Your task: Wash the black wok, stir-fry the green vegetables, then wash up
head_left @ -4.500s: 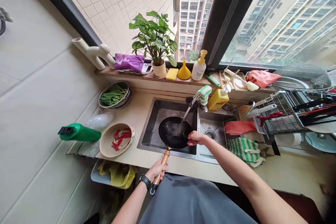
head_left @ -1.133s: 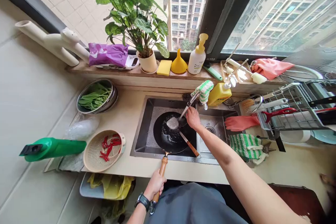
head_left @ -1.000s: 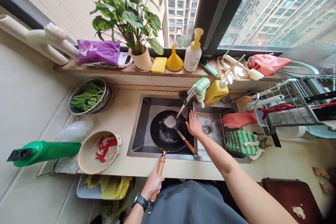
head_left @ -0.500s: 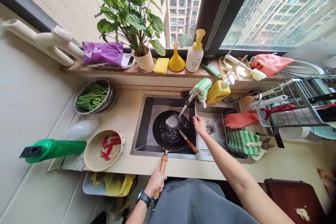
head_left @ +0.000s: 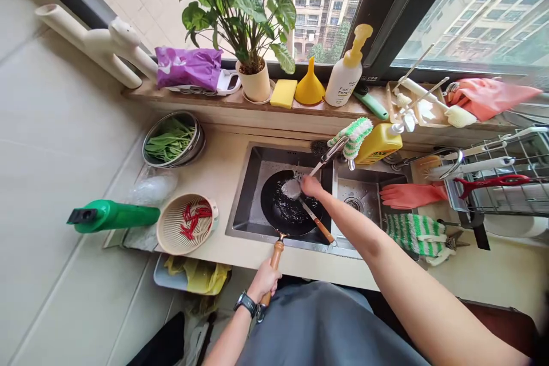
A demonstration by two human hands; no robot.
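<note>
My left hand [head_left: 266, 280] is wrapped round the wooden handle of a black wok [head_left: 274, 206]. The wok lies in the left sink basin [head_left: 240, 211], wet inside. Across it lies a metal spatula [head_left: 317, 223] with a wooden grip, its shiny head near the wok's middle. Over the wok, right beside the spatula's head, is my right hand [head_left: 311, 186]. Its fingers are blurred and partly hidden, so I cannot tell whether they touch the spatula or hold anything. Water runs from the faucet [head_left: 334, 148], which has a green-and-white cloth [head_left: 352, 136] draped on it.
At left stand a colander [head_left: 171, 234] with red chillies, a bowl of green leaves [head_left: 169, 140] and a green bottle [head_left: 120, 216]. A pink glove [head_left: 412, 195] and striped cloth [head_left: 412, 234] lie by the right basin. A dish rack [head_left: 506, 177] stands far right; bottles and a plant line the sill.
My right hand has moved left from above the right basin to over the wok, beside the spatula's head. My left hand still grips the wok's handle. The view has shifted.
</note>
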